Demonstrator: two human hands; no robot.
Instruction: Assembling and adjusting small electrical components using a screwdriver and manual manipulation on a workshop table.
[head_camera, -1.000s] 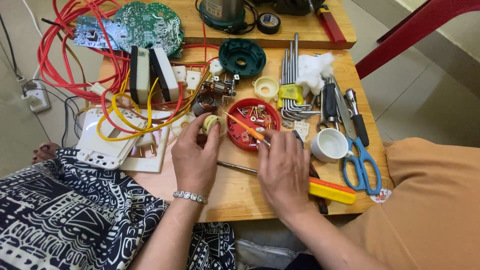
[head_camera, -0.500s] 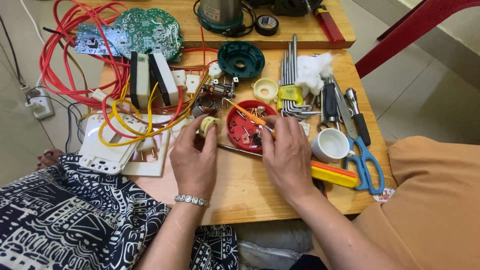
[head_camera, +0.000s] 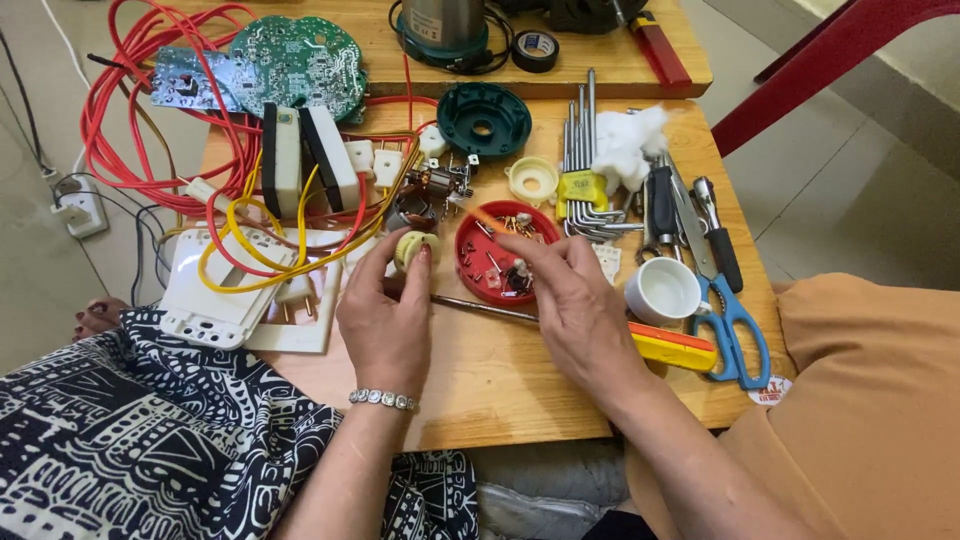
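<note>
- Wooden tabletop (head_camera: 500, 380): cluttered with tools and wiring.
- Left hand (head_camera: 385, 315): pinches a cream coil spool (head_camera: 415, 247), raised for inspection.
- Right hand (head_camera: 570, 300): fingertips closed on a small part over the red parts dish (head_camera: 480, 262), keeping screws contained.

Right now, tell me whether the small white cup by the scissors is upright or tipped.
Upright: the white cup shows its open round mouth facing up, beside the blue scissors.

Both hands are raised side by side, left hand (head_camera: 385, 315) pinching, right hand (head_camera: 575, 305) with fingertips curled.
</note>
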